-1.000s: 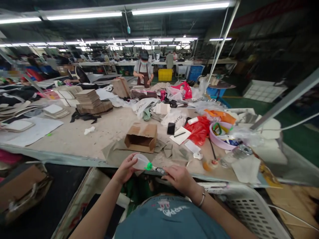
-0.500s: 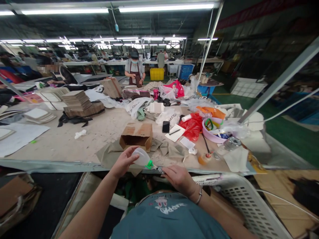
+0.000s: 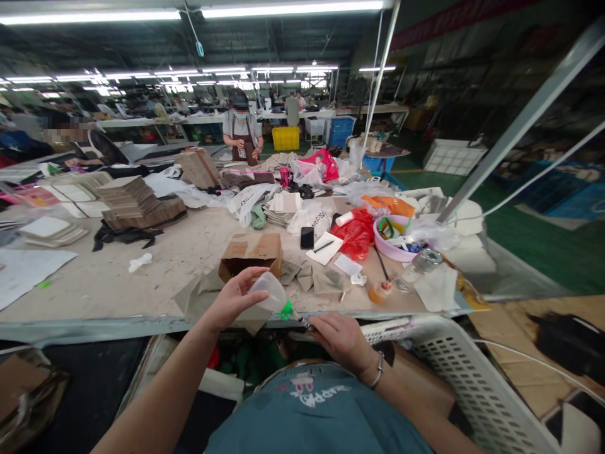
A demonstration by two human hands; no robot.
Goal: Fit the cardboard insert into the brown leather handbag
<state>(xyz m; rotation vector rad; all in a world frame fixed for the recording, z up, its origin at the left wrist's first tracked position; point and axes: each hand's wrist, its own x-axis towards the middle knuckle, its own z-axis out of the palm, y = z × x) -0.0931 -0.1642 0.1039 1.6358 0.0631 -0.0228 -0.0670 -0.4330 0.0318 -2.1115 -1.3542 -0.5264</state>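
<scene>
My left hand (image 3: 235, 297) is closed around the wide end of a translucent squeeze bottle (image 3: 271, 290), thumb on the near side and fingers on the far side. The bottle tilts down to the right, towards a green cap (image 3: 286, 309) with a thin nozzle. Beyond the nozzle is a small black-and-white striped piece (image 3: 304, 323), pinched in the fingertips of my right hand (image 3: 341, 338). Whether nozzle and striped piece touch is too small to tell. Both hands are above the table's near edge, in front of an open cardboard box (image 3: 253, 247).
A white perforated basket (image 3: 472, 372) stands at my right. On the table (image 3: 155, 284) are a phone (image 3: 307, 238), a red plastic bag (image 3: 353, 234), a lilac basin (image 3: 392, 248), a glass jar (image 3: 420, 268) and stacked boards (image 3: 130, 198). A co-worker (image 3: 242, 129) stands across.
The view has turned a little to the right, so the table and its things sit further left. My left hand has shifted its grip on the bottle, which both hands keep in nearly the same place.
</scene>
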